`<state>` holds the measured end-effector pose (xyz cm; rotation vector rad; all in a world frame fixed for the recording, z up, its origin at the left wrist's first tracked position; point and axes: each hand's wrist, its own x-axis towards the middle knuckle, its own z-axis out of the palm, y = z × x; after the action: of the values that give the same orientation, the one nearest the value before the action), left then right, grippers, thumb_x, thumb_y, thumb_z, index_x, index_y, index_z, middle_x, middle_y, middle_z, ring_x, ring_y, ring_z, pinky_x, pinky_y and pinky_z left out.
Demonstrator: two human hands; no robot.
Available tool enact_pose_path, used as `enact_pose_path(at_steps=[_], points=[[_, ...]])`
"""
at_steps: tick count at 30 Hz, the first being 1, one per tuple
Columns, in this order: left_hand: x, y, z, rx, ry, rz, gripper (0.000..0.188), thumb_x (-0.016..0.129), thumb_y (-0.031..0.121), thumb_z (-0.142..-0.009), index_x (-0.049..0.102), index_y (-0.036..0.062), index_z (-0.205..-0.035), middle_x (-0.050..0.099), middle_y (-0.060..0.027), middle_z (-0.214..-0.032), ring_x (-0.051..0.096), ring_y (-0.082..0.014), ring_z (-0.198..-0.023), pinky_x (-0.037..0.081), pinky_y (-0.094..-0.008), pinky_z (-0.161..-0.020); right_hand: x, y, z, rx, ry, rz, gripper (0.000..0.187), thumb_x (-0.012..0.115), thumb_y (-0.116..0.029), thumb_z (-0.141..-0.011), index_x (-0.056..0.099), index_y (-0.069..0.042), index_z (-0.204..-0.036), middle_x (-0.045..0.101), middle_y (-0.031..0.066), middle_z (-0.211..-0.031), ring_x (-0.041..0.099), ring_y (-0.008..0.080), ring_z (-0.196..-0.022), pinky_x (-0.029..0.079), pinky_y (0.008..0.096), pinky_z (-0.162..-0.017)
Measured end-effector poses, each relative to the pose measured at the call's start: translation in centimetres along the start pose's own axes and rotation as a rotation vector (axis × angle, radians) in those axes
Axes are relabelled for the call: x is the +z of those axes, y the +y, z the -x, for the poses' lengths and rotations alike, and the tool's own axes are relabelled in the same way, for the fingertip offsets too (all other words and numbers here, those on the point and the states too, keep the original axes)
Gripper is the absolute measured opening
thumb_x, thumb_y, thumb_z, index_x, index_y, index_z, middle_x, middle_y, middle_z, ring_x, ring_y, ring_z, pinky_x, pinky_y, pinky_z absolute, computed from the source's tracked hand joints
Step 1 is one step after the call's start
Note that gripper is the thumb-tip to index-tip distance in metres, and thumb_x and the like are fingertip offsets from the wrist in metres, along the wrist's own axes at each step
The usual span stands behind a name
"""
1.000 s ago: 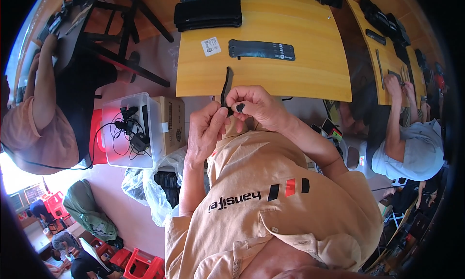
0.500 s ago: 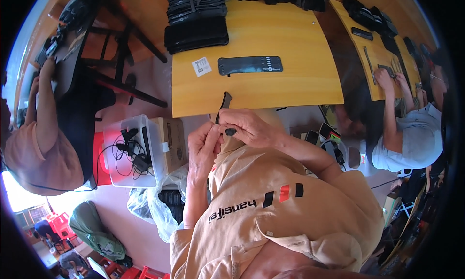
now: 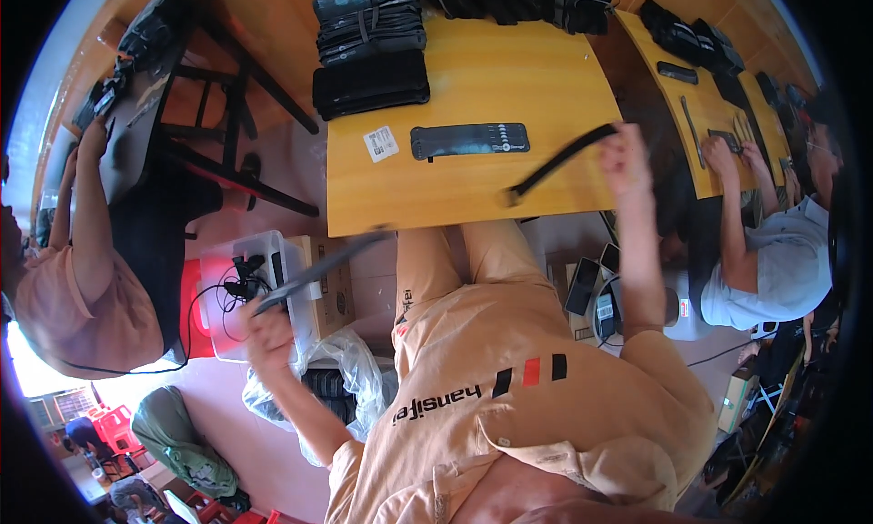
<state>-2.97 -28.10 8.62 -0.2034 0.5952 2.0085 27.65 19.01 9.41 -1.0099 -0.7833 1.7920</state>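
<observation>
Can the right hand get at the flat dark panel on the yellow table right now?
Probably yes: no object resting on the yellow table separates the right hand from the flat dark panel. But that hand grips a black strap, which would likely need setting down first.

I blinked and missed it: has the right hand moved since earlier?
Yes: the right hand has moved right and forward against the yellow table, now by its right edge.
</observation>
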Motion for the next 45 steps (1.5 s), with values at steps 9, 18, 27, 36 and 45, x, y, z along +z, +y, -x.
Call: enact_pose_path(at_steps=[9, 18, 27, 36, 45], points=[[1.9, -1.0, -0.8, 0.348, 0.125, -0.327, 0.031, 0.052, 0.023, -0.09, 0.038, 0.0125, -0.065, 0.03, 0.0049, -0.052, 0.024, -0.0047, -0.041, 0.019, -0.0201, -0.035, -1.0, -7.2, 3.2, -0.027, -0.392, 0.209, 0.022, 0.041, -0.013, -0.088, 0.041, -0.012, -0.066, 0.034, -0.0049, -0.057, 0.033, 0.0038, -0.038, 0.026, 0.0175, -0.035], [1.4, -14.3, -10.6, 0.318, 0.359, -0.588, 0.033, 0.05, 0.032, -0.092, 0.06, 0.0022, -0.082, 0.048, 0.0007, -0.056, 0.045, -0.0084, -0.044, 0.033, -0.02, -0.039, 2.5, -6.3, 8.1, -0.544, -0.571, 1.225, 0.008, 0.053, 0.005, -0.082, 0.061, 0.006, -0.084, 0.059, 0.0053, -0.071, 0.054, 0.0073, -0.049, 0.042, 0.0194, -0.044], [2.4, -13.7, -10.4, -0.155, 0.48, -1.077, 0.045, 0.051, 0.04, -0.091, 0.062, -0.0033, -0.096, 0.064, -0.0096, -0.073, 0.058, -0.0146, -0.052, 0.046, -0.0224, -0.05, 0.9, -6.4, 6.8, -0.284, -0.673, 0.919, 0.012, 0.057, 0.009, -0.081, 0.064, 0.006, -0.09, 0.064, 0.0083, -0.077, 0.061, 0.0092, -0.06, 0.05, 0.02, -0.054], [16.6, -19.5, -11.7, 0.53, -0.429, -1.401, 0.046, 0.073, 0.017, -0.076, 0.057, -0.0021, -0.114, 0.065, -0.0034, -0.091, 0.059, -0.0116, -0.086, 0.046, -0.0243, -0.076, 7.3, -1.7, 9.2, -0.508, -1.127, 0.916, 0.02, 0.059, 0.01, -0.075, 0.063, 0.0, -0.091, 0.062, 0.0106, -0.077, 0.063, 0.0215, -0.066, 0.05, 0.0284, -0.059], [12.0, -15.7, -15.7, -0.302, -0.456, -1.291, 0.015, 0.066, 0.011, -0.083, 0.061, 0.0009, -0.093, 0.056, 0.0036, -0.073, 0.049, -0.0033, -0.067, 0.041, -0.0193, -0.058, 1.2, 2.8, 4.3, 0.05, -0.497, 0.765, 0.018, 0.053, 0.008, -0.084, 0.062, 0.006, -0.099, 0.065, 0.0084, -0.081, 0.062, 0.0113, -0.066, 0.055, 0.0235, -0.063]])
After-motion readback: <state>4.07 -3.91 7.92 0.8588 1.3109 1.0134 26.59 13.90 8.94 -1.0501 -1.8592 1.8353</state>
